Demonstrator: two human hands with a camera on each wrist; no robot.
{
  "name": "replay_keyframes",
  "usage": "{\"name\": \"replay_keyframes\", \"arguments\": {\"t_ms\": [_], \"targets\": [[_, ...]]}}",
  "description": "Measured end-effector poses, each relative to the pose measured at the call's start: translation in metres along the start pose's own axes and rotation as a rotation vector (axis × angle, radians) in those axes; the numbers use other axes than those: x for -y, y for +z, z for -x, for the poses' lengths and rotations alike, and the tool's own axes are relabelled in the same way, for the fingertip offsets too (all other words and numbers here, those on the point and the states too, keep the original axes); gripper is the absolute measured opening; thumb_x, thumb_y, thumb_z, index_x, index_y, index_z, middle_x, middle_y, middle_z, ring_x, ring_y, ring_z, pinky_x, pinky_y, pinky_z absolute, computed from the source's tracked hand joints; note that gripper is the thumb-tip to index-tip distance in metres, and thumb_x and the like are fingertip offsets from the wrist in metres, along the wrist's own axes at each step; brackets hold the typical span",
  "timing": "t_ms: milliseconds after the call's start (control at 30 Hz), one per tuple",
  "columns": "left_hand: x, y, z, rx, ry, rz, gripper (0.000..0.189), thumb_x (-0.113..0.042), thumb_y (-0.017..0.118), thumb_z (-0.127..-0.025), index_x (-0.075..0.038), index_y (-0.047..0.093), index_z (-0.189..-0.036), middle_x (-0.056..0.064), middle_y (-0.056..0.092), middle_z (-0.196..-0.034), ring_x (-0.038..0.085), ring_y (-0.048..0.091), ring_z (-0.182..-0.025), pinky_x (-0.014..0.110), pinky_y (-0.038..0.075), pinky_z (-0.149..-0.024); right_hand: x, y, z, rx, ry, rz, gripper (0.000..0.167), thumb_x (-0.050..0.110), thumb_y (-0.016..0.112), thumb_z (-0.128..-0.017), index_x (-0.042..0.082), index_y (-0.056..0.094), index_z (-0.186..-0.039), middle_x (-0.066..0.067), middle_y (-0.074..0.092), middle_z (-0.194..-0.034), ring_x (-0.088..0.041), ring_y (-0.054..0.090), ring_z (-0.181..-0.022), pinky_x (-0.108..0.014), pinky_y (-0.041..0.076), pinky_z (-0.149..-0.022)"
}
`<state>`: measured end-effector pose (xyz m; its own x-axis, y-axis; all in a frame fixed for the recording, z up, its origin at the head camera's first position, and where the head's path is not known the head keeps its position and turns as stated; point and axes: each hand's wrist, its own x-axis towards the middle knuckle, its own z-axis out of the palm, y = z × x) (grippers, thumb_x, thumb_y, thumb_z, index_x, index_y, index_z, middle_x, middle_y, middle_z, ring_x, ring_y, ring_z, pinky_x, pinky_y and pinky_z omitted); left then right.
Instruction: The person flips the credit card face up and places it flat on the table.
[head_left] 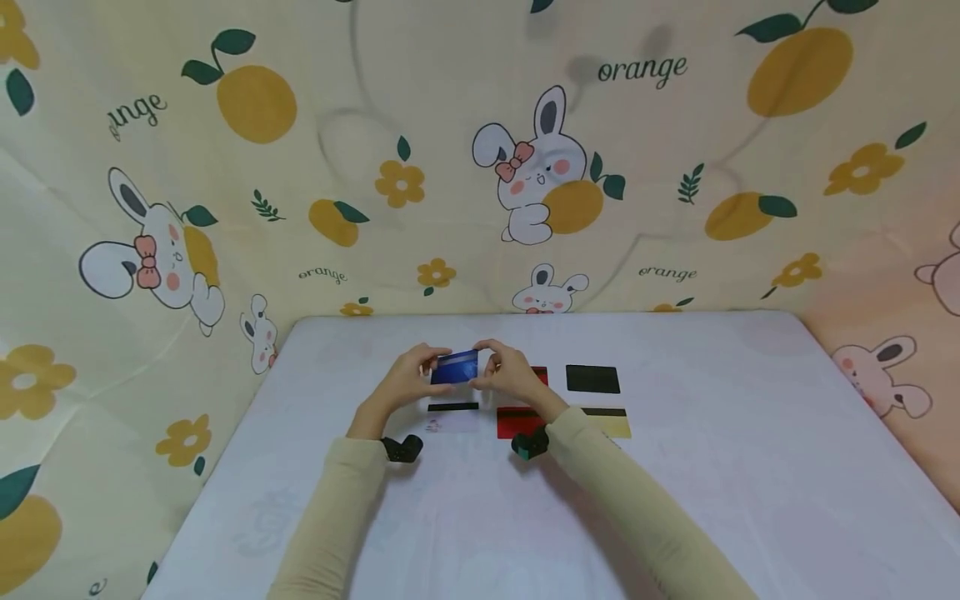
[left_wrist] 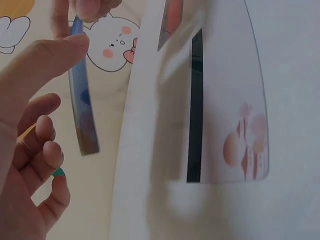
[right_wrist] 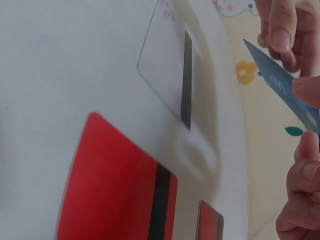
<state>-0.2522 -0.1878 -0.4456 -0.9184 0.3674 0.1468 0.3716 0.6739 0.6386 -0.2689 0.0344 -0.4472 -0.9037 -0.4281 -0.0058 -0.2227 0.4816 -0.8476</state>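
Observation:
Above the far part of the table, a blue bank card (head_left: 455, 367) is held up between both hands, with a pale stripe along its upper part. My left hand (head_left: 401, 382) pinches its left end, thumb below and fingers above. At the right end, my right hand (head_left: 513, 372) grips it with thumb and index finger. The right wrist view shows the right thumb (right_wrist: 307, 91) lying over the card's face. Beneath the hands lies a pale card (left_wrist: 230, 125) with a black stripe and pink print. A red card (right_wrist: 112, 180) with a black stripe lies under the right wrist.
Another red card (head_left: 541, 374) is partly hidden behind the right hand. To its right lie a black card (head_left: 592, 379) and a yellow card (head_left: 617, 426) with a dark stripe, partly covered by the right arm. A patterned cloth (head_left: 450, 167) hangs behind the white table (head_left: 712, 467).

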Motion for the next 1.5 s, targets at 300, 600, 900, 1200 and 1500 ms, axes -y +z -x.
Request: {"name": "replay_keyframes", "arguments": {"t_ms": [300, 600, 900, 1200, 1500], "targets": [[-0.006, 0.005, 0.000, -0.013, 0.022, 0.030, 0.056, -0.018, 0.083, -0.074, -0.004, 0.062, -0.124, 0.007, 0.052, -0.089, 0.018, 0.049, -0.085, 0.029, 0.045, -0.075, 0.004, 0.001, 0.002, 0.011, -0.003, 0.067, 0.056, 0.018, 0.078, -0.078, 0.011, 0.053, -0.128, -0.003, 0.055, -0.070, -0.012, 0.047, -0.062, -0.022, 0.039, -0.056], [-0.011, 0.009, -0.001, 0.015, -0.011, 0.038, 0.059, -0.021, 0.083, -0.075, -0.006, 0.061, -0.127, 0.009, 0.054, -0.097, 0.018, 0.050, -0.091, 0.034, 0.051, -0.082, 0.007, 0.002, 0.003, 0.004, -0.012, 0.136, 0.057, 0.019, 0.079, -0.078, 0.011, 0.054, -0.128, -0.003, 0.055, -0.071, -0.012, 0.047, -0.062, -0.020, 0.039, -0.056], [-0.008, 0.010, -0.001, -0.013, 0.032, 0.053, 0.058, -0.018, 0.083, -0.074, -0.006, 0.061, -0.127, 0.012, 0.056, -0.114, 0.027, 0.055, -0.108, 0.047, 0.050, -0.097, 0.014, 0.004, 0.005, 0.000, -0.034, 0.163, 0.058, 0.018, 0.080, -0.076, 0.010, 0.054, -0.127, -0.002, 0.056, -0.070, -0.011, 0.046, -0.060, -0.021, 0.038, -0.057], [-0.005, 0.013, -0.001, -0.023, 0.095, 0.052, 0.057, -0.018, 0.082, -0.075, -0.006, 0.061, -0.126, 0.013, 0.060, -0.121, 0.031, 0.057, -0.117, 0.053, 0.047, -0.098, 0.016, 0.005, 0.006, 0.007, -0.044, 0.160, 0.057, 0.016, 0.080, -0.076, 0.010, 0.054, -0.127, -0.002, 0.055, -0.070, -0.011, 0.046, -0.062, -0.021, 0.037, -0.059], [-0.003, 0.015, -0.002, -0.032, 0.110, 0.102, 0.056, -0.014, 0.082, -0.074, -0.006, 0.062, -0.125, 0.013, 0.061, -0.121, 0.030, 0.058, -0.117, 0.051, 0.046, -0.102, 0.014, 0.005, 0.005, 0.007, -0.073, 0.150, 0.057, 0.013, 0.080, -0.075, 0.009, 0.054, -0.126, -0.002, 0.054, -0.068, -0.010, 0.045, -0.059, -0.021, 0.037, -0.057]]}}
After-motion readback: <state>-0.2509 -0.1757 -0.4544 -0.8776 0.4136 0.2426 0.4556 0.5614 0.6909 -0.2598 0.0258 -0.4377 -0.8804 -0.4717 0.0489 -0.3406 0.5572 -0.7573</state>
